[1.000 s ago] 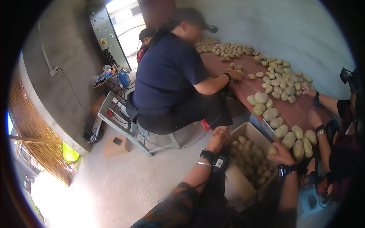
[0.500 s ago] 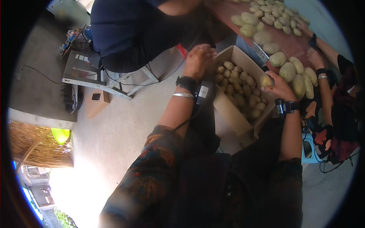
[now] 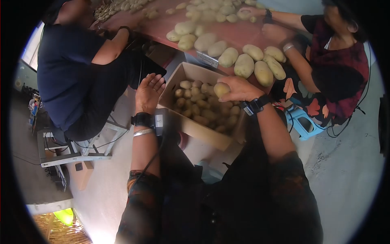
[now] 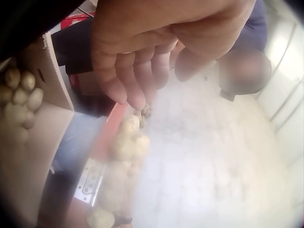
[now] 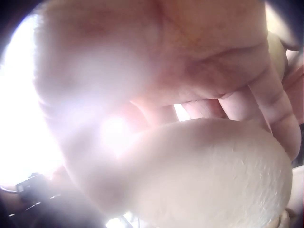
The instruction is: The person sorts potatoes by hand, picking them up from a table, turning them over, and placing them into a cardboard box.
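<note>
My right hand (image 3: 241,89) grips a potato (image 3: 222,90) above the right side of a cardboard box (image 3: 203,131). In the right wrist view this potato (image 5: 209,175) fills the lower part, with fingers and thumb around it. Many smaller potatoes (image 3: 199,105) lie inside the box. My left hand (image 3: 149,92) is raised beside the box's left wall, its fingers loosely bent and holding nothing. In the left wrist view the left hand (image 4: 156,42) hangs relaxed, and the box wall (image 4: 59,71) stands beside it.
Large potatoes (image 3: 244,66) line the near edge of a red table (image 3: 162,28), with more piled behind. One person (image 3: 77,69) sits on a bench (image 3: 73,150) at left. Another person (image 3: 339,77) reaches over the table at right, near a blue stool (image 3: 302,124).
The head view has swung right and down, so the box now sits nearer the middle. My right hand keeps its potato; my left hand stays raised and without anything in it.
</note>
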The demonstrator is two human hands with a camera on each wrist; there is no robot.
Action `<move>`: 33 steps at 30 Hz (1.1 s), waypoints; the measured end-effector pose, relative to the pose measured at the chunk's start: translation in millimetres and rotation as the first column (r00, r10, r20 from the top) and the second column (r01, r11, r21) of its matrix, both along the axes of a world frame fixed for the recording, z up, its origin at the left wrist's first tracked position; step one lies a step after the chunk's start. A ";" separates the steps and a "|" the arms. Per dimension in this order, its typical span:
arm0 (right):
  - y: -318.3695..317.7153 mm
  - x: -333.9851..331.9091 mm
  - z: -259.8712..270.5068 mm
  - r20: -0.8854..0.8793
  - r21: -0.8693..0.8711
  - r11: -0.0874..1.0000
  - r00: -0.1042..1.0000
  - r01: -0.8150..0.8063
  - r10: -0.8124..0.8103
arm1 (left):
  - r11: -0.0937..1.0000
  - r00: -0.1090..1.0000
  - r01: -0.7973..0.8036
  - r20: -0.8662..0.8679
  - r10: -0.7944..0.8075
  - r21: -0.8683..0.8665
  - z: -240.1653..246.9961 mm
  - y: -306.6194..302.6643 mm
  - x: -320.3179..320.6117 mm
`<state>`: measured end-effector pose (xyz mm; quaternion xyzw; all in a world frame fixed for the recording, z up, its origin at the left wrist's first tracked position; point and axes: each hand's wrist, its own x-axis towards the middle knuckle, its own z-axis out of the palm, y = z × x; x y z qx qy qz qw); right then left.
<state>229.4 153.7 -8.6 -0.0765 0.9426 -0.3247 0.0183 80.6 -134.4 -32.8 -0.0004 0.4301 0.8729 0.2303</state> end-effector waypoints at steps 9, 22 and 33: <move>1.0 6.0 -3.7 0.065 0.147 0.989 0.998 -0.011 0.001 | 0.977 0.998 0.048 0.057 -0.037 -0.207 -3.3 33.1 12.3; -6.0 4.1 -4.4 0.145 0.255 0.966 0.989 -0.044 0.006 | 0.940 0.993 0.107 -0.016 -0.118 -0.323 -5.9 68.8 18.3; -9.9 -4.4 -12.5 0.117 0.284 0.955 0.992 -0.089 0.057 | 0.942 0.974 0.214 -0.014 -0.225 -0.257 15.9 84.2 19.1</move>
